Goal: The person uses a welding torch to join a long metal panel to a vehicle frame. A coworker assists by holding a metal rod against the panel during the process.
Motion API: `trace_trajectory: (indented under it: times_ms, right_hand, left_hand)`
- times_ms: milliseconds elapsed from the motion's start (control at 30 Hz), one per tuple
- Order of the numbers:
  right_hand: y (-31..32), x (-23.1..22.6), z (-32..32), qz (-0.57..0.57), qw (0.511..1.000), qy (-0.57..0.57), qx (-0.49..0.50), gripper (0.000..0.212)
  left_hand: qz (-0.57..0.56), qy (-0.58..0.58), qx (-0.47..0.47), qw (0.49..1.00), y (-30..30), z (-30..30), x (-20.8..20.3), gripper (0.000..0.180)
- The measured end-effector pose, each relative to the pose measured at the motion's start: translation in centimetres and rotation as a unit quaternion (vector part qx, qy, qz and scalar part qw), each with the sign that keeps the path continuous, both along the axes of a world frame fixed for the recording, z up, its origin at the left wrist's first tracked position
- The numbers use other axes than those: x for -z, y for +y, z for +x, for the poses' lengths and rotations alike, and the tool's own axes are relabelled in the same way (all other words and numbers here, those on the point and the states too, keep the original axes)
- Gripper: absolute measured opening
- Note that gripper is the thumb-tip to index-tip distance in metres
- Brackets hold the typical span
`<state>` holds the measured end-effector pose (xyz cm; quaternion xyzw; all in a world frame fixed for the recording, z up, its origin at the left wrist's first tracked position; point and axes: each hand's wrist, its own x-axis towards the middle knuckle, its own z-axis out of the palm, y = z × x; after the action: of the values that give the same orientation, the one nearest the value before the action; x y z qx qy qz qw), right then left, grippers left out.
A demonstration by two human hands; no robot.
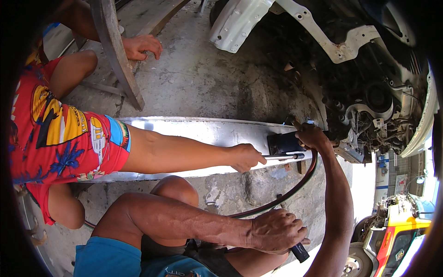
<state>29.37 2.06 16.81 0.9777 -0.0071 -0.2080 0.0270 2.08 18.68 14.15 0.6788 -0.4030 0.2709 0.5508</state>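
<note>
My left hand (279,231) is closed around a black-handled tool (300,253); its short black end sticks out below my fist, and my fingers hide the rest. Farther off, my right hand (314,137) is wrapped round what looks like a gas torch (297,123), beside a black block (284,143) on a long silver metal panel (198,134). From near that hand a red and dark hose (295,188) curves down to the left. A co-worker's hand (249,157) grips a shiny metal rod (281,157), which reaches along the block's near side.
The co-worker, in a red patterned shirt (69,138), crouches at left, other hand (142,47) by a wooden leg (122,60). A stripped vehicle front (374,101) with bare engine parts stands at right. Behind it is a yellow and red vehicle (392,240). The floor (184,69) is stained concrete.
</note>
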Motion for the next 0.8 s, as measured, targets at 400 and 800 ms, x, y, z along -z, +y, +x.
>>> trace_trajectory:
  times_ms: [400,800]
  right_hand:
    - [1.8,-1.7,-0.1,0.029,0.997,0.056,0.038,0.038]
    - [2.1,-1.1,-0.5,0.015,0.998,0.045,0.044,0.053]
  left_hand:
    - [0.029,-0.002,0.002,1.0,0.2,-0.1,-0.1,0.042]
    - [0.027,0.014,0.03,0.999,0.4,-0.3,0.1,0.042]
